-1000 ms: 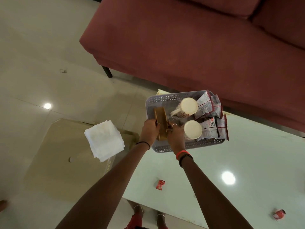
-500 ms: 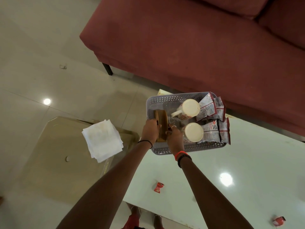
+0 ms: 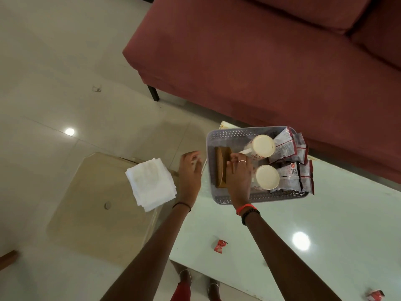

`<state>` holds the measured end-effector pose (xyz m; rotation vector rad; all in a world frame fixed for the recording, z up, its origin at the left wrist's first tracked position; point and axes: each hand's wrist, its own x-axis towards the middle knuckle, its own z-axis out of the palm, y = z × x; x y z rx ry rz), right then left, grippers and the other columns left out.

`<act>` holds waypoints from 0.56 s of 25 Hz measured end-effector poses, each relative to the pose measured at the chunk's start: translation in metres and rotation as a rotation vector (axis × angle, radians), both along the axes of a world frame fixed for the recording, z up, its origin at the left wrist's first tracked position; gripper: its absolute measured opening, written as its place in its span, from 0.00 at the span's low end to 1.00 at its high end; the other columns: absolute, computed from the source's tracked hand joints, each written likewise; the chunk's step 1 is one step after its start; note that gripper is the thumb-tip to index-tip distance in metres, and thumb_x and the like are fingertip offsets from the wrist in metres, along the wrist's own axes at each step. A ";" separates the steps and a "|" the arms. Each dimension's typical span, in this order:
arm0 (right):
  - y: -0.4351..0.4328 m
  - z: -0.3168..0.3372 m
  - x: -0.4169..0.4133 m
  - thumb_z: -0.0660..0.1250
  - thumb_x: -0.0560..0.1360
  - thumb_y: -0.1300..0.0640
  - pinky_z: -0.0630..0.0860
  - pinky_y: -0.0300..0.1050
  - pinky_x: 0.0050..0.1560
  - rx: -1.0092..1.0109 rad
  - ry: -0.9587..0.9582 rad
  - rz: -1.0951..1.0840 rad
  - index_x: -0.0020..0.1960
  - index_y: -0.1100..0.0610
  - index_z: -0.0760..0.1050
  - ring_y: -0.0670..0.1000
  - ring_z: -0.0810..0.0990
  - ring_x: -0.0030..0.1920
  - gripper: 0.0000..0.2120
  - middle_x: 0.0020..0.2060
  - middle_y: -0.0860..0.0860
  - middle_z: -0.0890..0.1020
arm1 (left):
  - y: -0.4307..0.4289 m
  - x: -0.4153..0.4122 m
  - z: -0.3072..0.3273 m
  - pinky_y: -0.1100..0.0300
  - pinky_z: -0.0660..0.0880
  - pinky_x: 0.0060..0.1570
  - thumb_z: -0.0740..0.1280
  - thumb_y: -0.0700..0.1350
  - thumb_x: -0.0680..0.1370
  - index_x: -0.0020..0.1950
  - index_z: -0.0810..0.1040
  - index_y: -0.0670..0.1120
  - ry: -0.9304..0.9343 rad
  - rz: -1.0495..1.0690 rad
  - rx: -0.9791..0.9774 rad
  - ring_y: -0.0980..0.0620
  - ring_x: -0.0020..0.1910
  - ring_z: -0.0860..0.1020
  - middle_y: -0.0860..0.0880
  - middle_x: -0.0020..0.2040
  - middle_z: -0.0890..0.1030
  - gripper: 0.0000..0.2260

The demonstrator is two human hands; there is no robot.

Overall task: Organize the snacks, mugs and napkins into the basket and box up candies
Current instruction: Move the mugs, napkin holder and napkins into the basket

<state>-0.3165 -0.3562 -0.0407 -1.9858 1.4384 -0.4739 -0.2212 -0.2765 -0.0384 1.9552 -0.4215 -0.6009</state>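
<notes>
The right hand [image 3: 237, 177] grips the gold box [image 3: 221, 168] inside the basket [image 3: 238, 134] while the left hand [image 3: 191, 172] hangs open and empty nearby, likely due to fetch the napkins [image 3: 150, 182] next.

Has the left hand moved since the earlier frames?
Yes. The left hand has left the basket, moving left toward the napkins, outside the rim.
</notes>
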 end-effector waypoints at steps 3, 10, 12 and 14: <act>0.030 0.001 0.024 0.61 0.78 0.59 0.76 0.47 0.50 0.094 -0.086 0.094 0.53 0.59 0.74 0.54 0.76 0.50 0.06 0.50 0.55 0.77 | 0.055 0.019 -0.008 0.53 0.73 0.59 0.62 0.35 0.77 0.58 0.74 0.36 0.021 0.313 0.022 0.43 0.55 0.76 0.36 0.56 0.76 0.11; 0.087 -0.039 0.088 0.70 0.72 0.53 0.78 0.50 0.50 0.658 0.068 0.224 0.55 0.62 0.72 0.55 0.77 0.49 0.17 0.45 0.53 0.79 | 0.144 0.057 -0.048 0.50 0.63 0.63 0.65 0.39 0.75 0.63 0.68 0.32 0.080 0.308 0.511 0.38 0.64 0.65 0.34 0.63 0.69 0.19; 0.093 -0.050 0.099 0.72 0.71 0.49 0.75 0.53 0.61 0.754 0.127 0.209 0.64 0.64 0.69 0.56 0.77 0.60 0.29 0.58 0.56 0.79 | 0.149 0.065 -0.054 0.54 0.61 0.62 0.65 0.40 0.76 0.62 0.69 0.32 0.110 0.248 0.551 0.39 0.65 0.63 0.35 0.63 0.69 0.18; 0.097 -0.060 0.106 0.72 0.70 0.48 0.74 0.51 0.62 0.780 0.161 0.176 0.65 0.64 0.68 0.58 0.76 0.62 0.31 0.62 0.58 0.77 | 0.149 0.074 -0.056 0.53 0.63 0.64 0.65 0.39 0.75 0.58 0.72 0.30 0.162 0.279 0.488 0.40 0.65 0.64 0.36 0.61 0.70 0.15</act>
